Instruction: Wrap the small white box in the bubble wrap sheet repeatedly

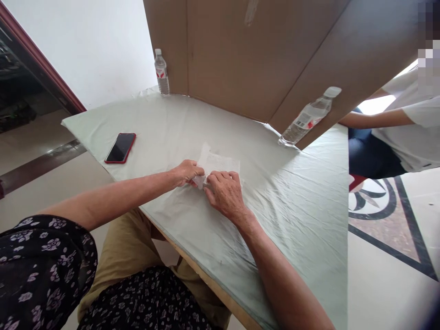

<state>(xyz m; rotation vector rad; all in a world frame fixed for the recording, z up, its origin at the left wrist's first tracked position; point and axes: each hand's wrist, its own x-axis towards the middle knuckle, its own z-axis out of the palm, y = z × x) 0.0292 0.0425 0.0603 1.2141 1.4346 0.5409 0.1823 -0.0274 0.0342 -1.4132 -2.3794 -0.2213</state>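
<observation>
A: Where is the white sheet?

B: Mid-frame, on the cloth-covered bench, its flatter part spreading up and to the right from the left hand.

A: Which hand is nearer?

B: Neither; both touch it. The left is at the crumpled left end, the right hand over the lower edge.

A: And the fingers?

B: The left ones look pinched together on the crumpled end. The right ones are curled and close together on the sheet; whether they grip it, I can't tell.

A: Its long axis?

B: Seems to run left to right, tipping slightly down rightward, though the hands hide part.

A: Anything else about?

B: A phone lies well apart, towards the left; a water bottle stands by the cardboard, upper right.
</observation>
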